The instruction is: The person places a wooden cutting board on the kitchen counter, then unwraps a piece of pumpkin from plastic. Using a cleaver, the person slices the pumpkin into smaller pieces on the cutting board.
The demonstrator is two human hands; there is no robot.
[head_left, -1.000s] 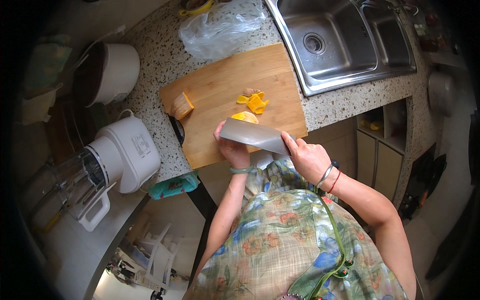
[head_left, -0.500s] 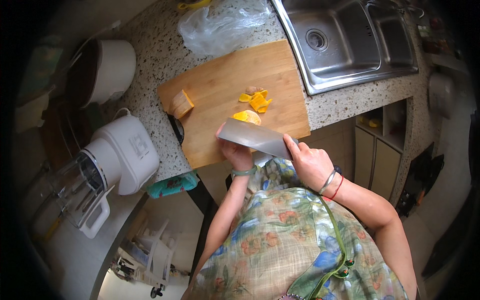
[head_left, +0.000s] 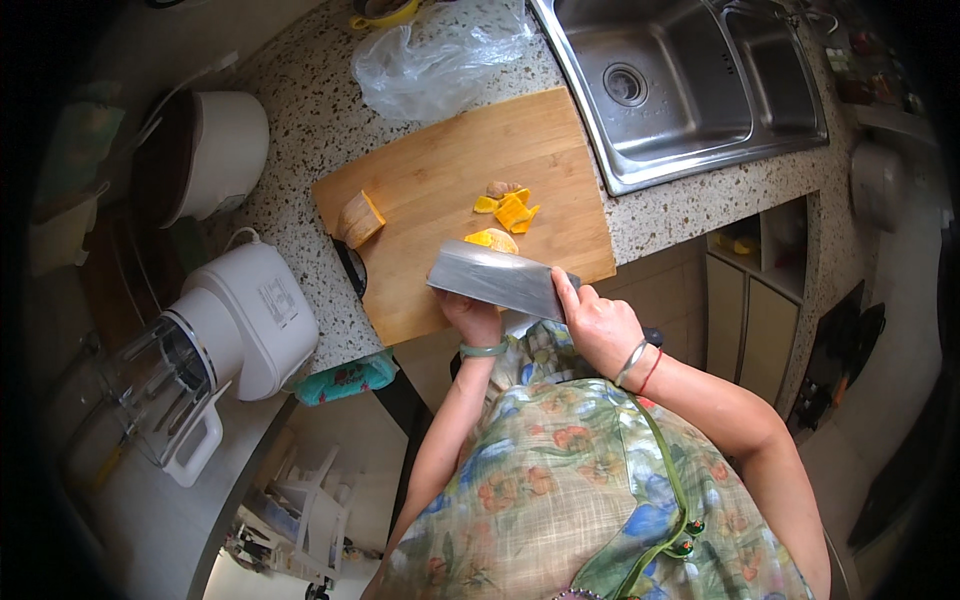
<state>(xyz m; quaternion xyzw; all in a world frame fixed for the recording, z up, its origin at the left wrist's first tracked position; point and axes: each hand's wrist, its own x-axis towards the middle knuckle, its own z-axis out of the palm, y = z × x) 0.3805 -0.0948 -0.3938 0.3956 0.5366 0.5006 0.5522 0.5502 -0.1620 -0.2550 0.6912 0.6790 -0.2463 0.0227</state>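
Observation:
My right hand (head_left: 605, 332) is closed round the handle end of a cleaver (head_left: 495, 277), its index finger along the blade. The broad blade slants over the near part of a wooden cutting board (head_left: 430, 180). Just beyond its edge shows a piece of pumpkin (head_left: 492, 240) with orange flesh, partly covered by the blade. My left hand (head_left: 472, 316) is beneath the blade, close to that piece; its fingers are hidden. Several orange pumpkin peelings (head_left: 512, 208) lie in a small heap farther back. A larger pumpkin chunk (head_left: 360, 220) with rind rests at the board's left.
A steel double sink (head_left: 680, 100) is set in the speckled counter at the right. Crumpled clear plastic (head_left: 430, 65) lies behind the board, near a yellow bowl (head_left: 385, 12). To the left stand a white blender-like appliance (head_left: 250, 310) and a white cooker (head_left: 225, 150).
The cleaver and my right hand have shifted slightly to the left, and the blade now covers more of my left hand. The view has moved a little; the pumpkin pieces stay in place.

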